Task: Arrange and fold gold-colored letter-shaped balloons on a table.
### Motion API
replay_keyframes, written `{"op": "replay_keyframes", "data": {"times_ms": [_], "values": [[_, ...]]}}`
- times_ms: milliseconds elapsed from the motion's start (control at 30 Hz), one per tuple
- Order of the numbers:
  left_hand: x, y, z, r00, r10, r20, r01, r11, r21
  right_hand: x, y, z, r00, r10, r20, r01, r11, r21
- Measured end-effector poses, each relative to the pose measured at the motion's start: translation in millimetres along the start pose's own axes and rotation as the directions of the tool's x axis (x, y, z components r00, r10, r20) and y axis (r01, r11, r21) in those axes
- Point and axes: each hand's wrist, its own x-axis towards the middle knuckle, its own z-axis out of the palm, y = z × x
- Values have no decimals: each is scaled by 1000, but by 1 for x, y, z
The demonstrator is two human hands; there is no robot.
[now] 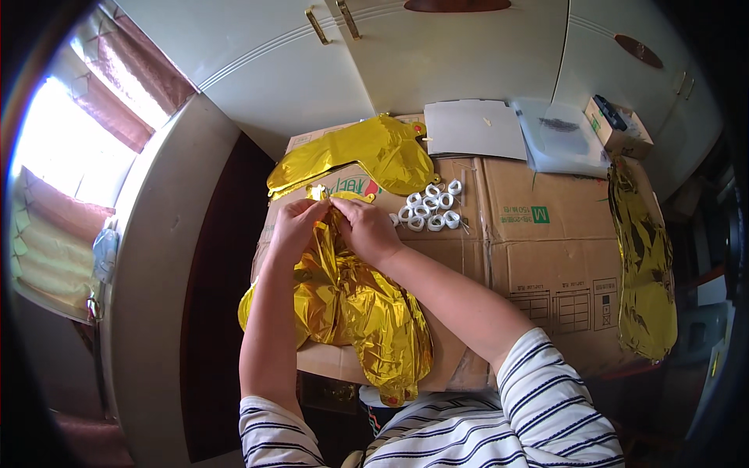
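Observation:
My left hand (296,226) and my right hand (367,227) meet above the cardboard, their fingers pinched on the gathered top of a gold foil balloon (363,300). The crumpled, shiny balloon hangs below them and spreads toward me, its lower end reaching past the cardboard's near edge. Just right of my right hand lie several small white ribbon rolls (425,207) in a cluster. Behind my hands rests a flat stack of gold foil balloons (359,152). What exactly my fingertips grip at the balloon's top is partly hidden.
A flattened cardboard box (546,257) covers the work surface. Further gold foil balloons (642,257) lie along its right edge. At the back are a grey-white sheet (476,129), a clear plastic bag (558,136) and a small box (624,129) holding a dark object. White cabinets (468,62) stand behind.

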Motion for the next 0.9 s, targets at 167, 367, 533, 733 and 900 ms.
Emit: {"op": "replay_keyframes", "data": {"times_ms": [167,367,533,733,900], "values": [[1,-18,6,997,-41,65,61,937,-345,3,-1,4,997,79,-21,-74,984,161],[1,-34,15,985,62,164,45,814,-579,2,13,8,997,27,-65,-15,983,180],[1,-40,9,992,24,123,44,849,-527,3,9,5,997,39,-64,-22,971,240],[7,-56,4,997,55,55,-15,829,-558,7,6,5,995,96,19,-97,933,347],[2,-44,13,990,138,-29,-139,907,-397,24,27,13,929,318,190,-364,697,618]]}}
